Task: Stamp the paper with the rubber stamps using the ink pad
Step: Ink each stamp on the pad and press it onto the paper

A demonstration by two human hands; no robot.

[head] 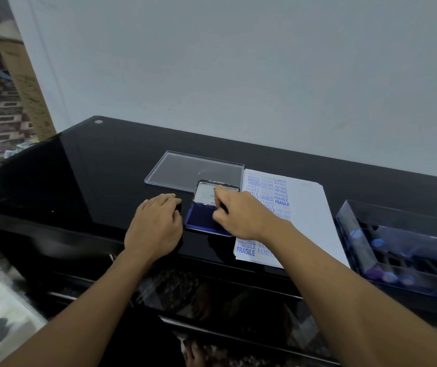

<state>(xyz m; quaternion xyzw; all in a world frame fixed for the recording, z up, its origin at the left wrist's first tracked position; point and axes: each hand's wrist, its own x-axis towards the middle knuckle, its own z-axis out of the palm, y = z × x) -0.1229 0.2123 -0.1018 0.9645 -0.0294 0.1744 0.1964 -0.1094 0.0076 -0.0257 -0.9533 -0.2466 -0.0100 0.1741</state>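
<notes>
The right grip [241, 213] pinches a rubber stamp [222, 207] down on the open ink pad [199, 218] beside the paper [310, 207] on the worktop [93, 181], the left grip [156, 221] curled round what may be a second stamp [178, 206], and a tilted press could ink it patchily.

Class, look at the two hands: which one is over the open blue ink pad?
The right hand, pinching a dark stamp over the ink pad; the left hand rests on the black table beside it.
</notes>
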